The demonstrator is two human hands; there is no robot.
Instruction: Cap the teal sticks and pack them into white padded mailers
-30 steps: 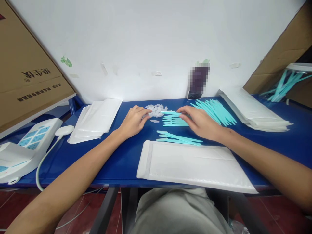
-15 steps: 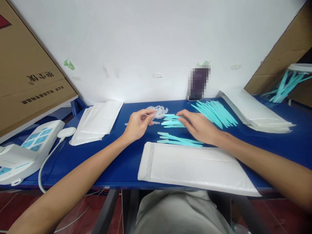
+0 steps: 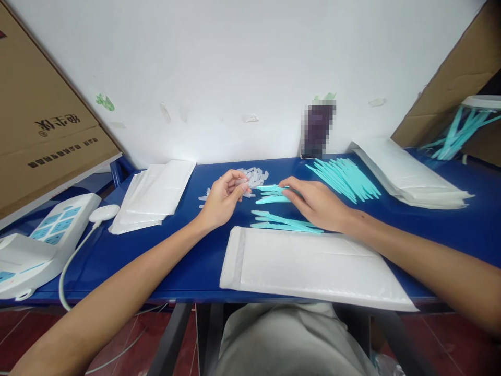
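Observation:
My right hand is closed on a turquoise eyebrow razor, its narrow end pointing left. Below that razor, a few more turquoise razors lie partly under my fingers. My left hand is pinched, thumb against fingers, beside a pile of small clear plastic caps; what sits between its fingertips is too small to make out. Several loose razors lie just in front of my hands. A larger heap of turquoise razors is fanned out beyond my right hand.
A white padded mailer lies along the front edge. More mailers are stacked at left and right. A power strip with a white cable is far left, a phone leans on the wall, and a clear tub holds razors.
The view has shifted slightly. My right hand and the razor in it have come a little closer to my left hand, which stays pinched by the caps.

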